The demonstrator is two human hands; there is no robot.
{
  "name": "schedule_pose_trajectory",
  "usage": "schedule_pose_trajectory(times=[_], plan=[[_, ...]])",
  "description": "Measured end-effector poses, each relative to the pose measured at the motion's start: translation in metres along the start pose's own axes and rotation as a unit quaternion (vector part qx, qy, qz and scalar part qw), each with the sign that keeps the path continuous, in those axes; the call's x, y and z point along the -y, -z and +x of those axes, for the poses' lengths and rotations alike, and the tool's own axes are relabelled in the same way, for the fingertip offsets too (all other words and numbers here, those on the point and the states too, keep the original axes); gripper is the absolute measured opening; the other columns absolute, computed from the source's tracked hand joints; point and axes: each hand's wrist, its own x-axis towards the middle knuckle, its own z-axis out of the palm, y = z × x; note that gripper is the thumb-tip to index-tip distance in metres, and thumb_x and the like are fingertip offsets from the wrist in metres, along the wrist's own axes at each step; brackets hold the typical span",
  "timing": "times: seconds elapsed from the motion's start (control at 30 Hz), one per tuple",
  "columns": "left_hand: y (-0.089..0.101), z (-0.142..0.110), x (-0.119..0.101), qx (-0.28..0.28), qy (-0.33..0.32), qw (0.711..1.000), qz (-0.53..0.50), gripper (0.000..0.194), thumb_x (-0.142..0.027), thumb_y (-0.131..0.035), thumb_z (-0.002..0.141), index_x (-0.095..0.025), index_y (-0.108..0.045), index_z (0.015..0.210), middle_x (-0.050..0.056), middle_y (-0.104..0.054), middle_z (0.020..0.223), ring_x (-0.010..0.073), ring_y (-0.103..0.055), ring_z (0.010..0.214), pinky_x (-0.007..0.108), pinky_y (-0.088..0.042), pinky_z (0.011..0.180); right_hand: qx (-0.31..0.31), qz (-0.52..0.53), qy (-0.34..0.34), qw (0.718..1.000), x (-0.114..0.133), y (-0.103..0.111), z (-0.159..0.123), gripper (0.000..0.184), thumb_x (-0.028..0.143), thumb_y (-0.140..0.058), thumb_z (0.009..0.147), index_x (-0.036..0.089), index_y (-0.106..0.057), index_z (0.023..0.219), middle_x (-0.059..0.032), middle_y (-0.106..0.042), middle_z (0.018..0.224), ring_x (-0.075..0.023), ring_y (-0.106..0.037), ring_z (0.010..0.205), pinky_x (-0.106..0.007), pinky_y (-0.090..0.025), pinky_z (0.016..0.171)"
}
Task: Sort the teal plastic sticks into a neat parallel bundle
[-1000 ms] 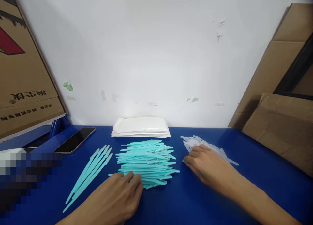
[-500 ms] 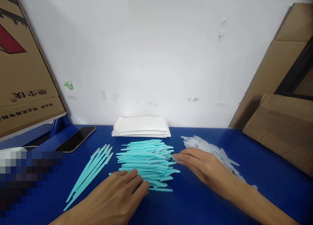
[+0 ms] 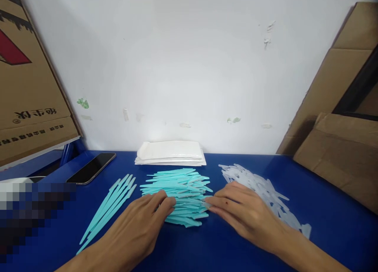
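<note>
A heap of slim turquoise sticks that look like eyebrow razors [image 3: 177,184] lies crosswise on the blue table, their ends roughly lined up. My left hand [image 3: 141,221] is at the left end of the front part of the heap, its fingers curled against the razors and its fingertips partly hidden. At the right end, my right hand [image 3: 242,209] has its fingers pressed together on the tips of the razors. Left of the heap, several more turquoise razors [image 3: 109,209] lie slanted in a loose fan. Beyond my right hand spreads a pile of translucent whitish plastic pieces [image 3: 251,177].
White flat packets [image 3: 171,150] are stacked against the wall behind the heap. A phone [image 3: 92,169] lies at the back left of the blue table [image 3: 183,252]. Cardboard boxes [image 3: 35,79] flank the left side, with more cardboard [image 3: 339,154] at right.
My left hand has shifted up and slightly left. My right hand has come slightly down and left onto the razor ends. The front razors have drawn closer into the heap.
</note>
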Motion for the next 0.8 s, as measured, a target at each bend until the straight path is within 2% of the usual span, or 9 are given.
schedule_pose_trajectory(times=[0.2,0.4,0.6,0.7,0.8], plan=[[0.003,0.001,-0.003,0.039,0.000,0.999,0.006,0.040,0.006,-0.027,0.092,-0.025,-0.039,0.114,0.002,-0.062,0.096,0.0182,-0.059,0.059,0.032,-0.038,0.054,0.003,0.011,-0.006,1.000,0.004,-0.002,0.002,0.016,0.016,-0.060,0.104,0.018,-0.072,0.115,-0.0030,-0.077,0.091,-0.0145,-0.070,0.076,-0.033,-0.053,0.074],[0.002,0.001,-0.001,0.026,0.003,1.000,0.015,0.041,0.006,-0.027,0.093,-0.026,-0.038,0.117,0.001,-0.061,0.095,0.0192,-0.059,0.059,0.033,-0.034,0.051,-0.020,0.011,-0.009,1.000,0.003,-0.001,0.001,0.018,0.012,-0.064,0.101,0.017,-0.071,0.117,-0.0036,-0.077,0.094,-0.0150,-0.070,0.079,-0.033,-0.051,0.072],[0.001,-0.001,-0.006,0.022,-0.024,0.999,0.004,0.039,0.004,-0.029,0.097,-0.025,-0.041,0.119,0.001,-0.062,0.097,0.0167,-0.054,0.057,0.032,-0.033,0.053,0.005,0.046,-0.004,0.999,0.009,-0.003,0.002,0.016,0.014,-0.063,0.103,0.018,-0.071,0.115,-0.0034,-0.075,0.092,-0.0151,-0.067,0.077,-0.033,-0.049,0.070],[0.001,-0.001,-0.011,0.021,-0.049,0.999,-0.012,0.031,-0.002,-0.031,0.103,-0.024,-0.045,0.119,0.001,-0.064,0.099,0.0159,-0.057,0.061,0.032,-0.034,0.054,0.011,0.058,0.000,0.998,0.017,-0.008,0.003,0.015,0.012,-0.061,0.103,0.017,-0.071,0.114,-0.0031,-0.074,0.088,-0.0150,-0.066,0.075,-0.032,-0.048,0.068],[0.001,-0.001,-0.016,-0.012,-0.078,0.997,-0.026,0.024,-0.010,-0.029,0.110,-0.022,-0.048,0.118,0.000,-0.065,0.094,0.0157,-0.058,0.061,0.031,-0.035,0.052,0.008,0.062,0.006,0.998,0.022,-0.011,0.002,0.014,0.008,-0.062,0.101,0.015,-0.070,0.110,-0.0031,-0.073,0.085,-0.0148,-0.065,0.072,-0.032,-0.047,0.065]])
